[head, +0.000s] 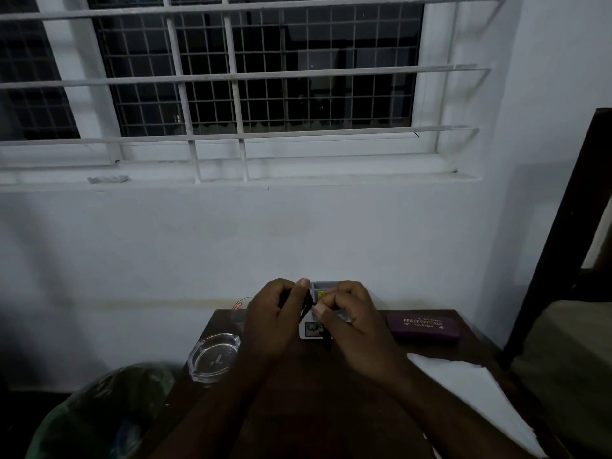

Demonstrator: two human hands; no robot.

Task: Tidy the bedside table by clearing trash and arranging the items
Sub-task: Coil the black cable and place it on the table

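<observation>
Cable point(306, 304), dark and thin, pinched between my left hand point(275, 318) and right hand point(351, 321) above the bedside table point(331, 392); its loose end dangles toward me.

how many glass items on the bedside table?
2. A clear glass ashtray sits at the near-left edge of the dark wooden table. A clear drinking glass stands at the back-left corner, partly hidden by the left hand. The hands may hide more.

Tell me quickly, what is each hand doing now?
Left hand: closed around a thin black item, too dark to identify.
Right hand: fingers pinched on something small; what it is cannot be told.
</observation>
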